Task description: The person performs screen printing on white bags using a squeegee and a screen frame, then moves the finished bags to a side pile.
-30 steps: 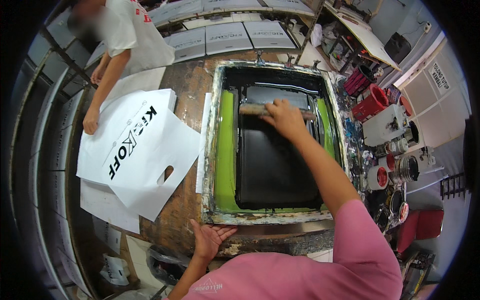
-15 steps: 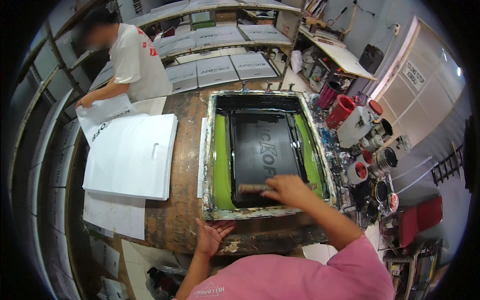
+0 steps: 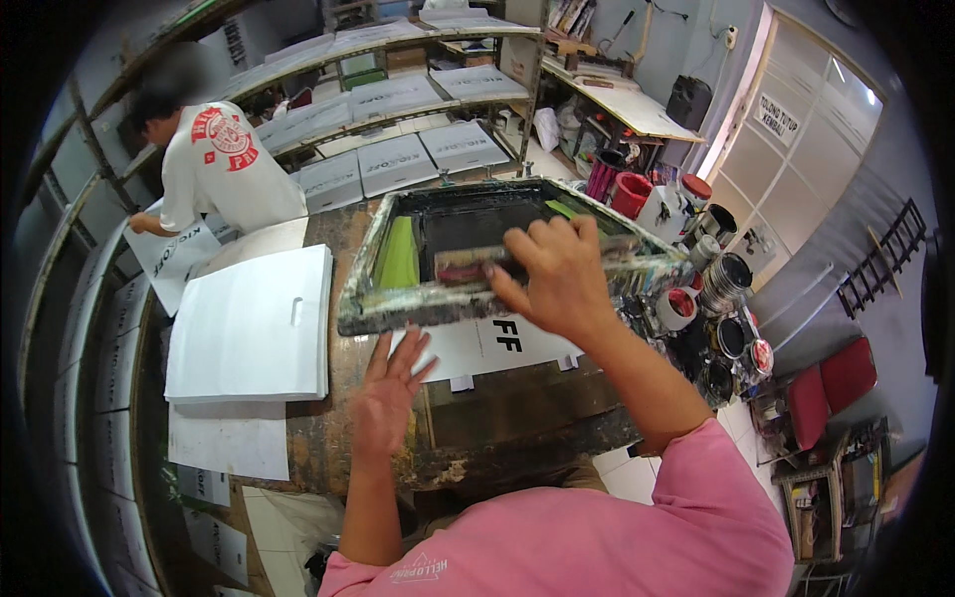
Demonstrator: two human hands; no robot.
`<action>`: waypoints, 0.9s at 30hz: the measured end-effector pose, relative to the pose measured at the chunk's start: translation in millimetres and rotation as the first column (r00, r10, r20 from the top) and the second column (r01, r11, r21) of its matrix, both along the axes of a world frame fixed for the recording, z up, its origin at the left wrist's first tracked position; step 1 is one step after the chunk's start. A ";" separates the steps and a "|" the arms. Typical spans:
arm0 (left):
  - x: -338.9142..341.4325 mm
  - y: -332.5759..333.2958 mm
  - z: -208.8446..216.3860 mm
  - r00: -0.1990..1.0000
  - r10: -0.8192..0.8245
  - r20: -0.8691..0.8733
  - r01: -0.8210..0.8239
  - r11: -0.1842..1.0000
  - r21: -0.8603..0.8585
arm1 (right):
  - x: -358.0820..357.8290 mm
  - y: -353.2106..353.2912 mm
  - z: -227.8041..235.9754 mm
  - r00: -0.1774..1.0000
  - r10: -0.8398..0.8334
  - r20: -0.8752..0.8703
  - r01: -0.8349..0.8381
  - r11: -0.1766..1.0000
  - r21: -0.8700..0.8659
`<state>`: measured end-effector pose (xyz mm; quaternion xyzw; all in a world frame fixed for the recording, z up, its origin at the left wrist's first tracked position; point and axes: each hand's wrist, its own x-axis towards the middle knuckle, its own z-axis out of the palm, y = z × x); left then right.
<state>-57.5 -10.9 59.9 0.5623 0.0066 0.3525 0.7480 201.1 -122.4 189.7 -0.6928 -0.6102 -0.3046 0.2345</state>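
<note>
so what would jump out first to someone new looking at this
The ink-stained screen frame at centre, tilted up off the table, with the right hand gripping a squeegee on it. Under its raised edge lies a freshly printed white sheet, the left hand spread flat beside it. To the left sits a stack of blank white bags, and open ink cans crowd the right.

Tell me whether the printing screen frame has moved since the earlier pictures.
Yes. The screen frame, earlier flat on the worktable, now has its near edge tilted up off it, exposing the printed white bag beneath; the right hand holds the squeegee.
</note>
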 end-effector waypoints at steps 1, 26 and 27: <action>4.6 9.3 -5.3 0.942 0.233 -0.242 -0.157 0.942 0.298 | 2.4 4.9 9.6 1.000 0.005 0.011 -0.005 1.000 0.025; 92.6 36.2 0.7 0.378 0.812 -0.444 -0.465 0.581 0.668 | 60.3 73.4 103.1 0.999 0.026 -0.027 -0.022 0.992 0.122; 87.4 37.3 1.7 0.382 0.803 -0.458 -0.505 0.596 0.624 | 58.3 73.6 100.9 0.999 0.044 -0.013 -0.041 0.989 0.145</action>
